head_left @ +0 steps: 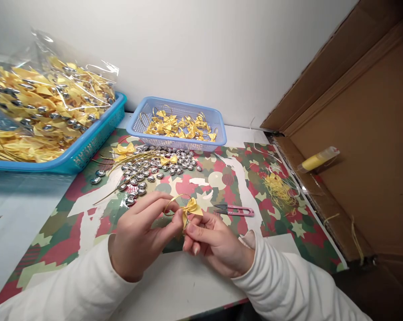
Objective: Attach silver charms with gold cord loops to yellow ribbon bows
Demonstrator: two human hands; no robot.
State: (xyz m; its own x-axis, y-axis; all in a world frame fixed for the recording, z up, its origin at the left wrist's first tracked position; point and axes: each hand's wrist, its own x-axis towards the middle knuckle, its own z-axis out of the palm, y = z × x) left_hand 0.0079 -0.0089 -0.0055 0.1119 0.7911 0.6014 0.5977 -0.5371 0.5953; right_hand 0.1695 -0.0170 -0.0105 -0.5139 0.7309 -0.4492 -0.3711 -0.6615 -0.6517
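Observation:
Both hands meet over the front of the table around a yellow ribbon bow (192, 207) with a loop of gold cord. My left hand (144, 232) pinches the bow and its loop from the left between thumb and fingers. From the right, my right hand (214, 240) closes its thumb and fingers on the bow's lower end. Whether a bell hangs under the bow is hidden by the fingers. Just right of the hands lie pink thread snips (236, 210). Beyond the left hand, many silver bell-like beads (143, 176) are spread, with yellow bows (124, 150) and gold cords among them.
A blue basket (174, 103) of looped bows stands at the back. At left, a larger blue basket (87, 154) carries a clear bag (54, 96) of bows with silver pieces. Yellow thread scraps (279, 191) lie right, beside a cardboard wall (355, 133) with a yellow thread spool (316, 160).

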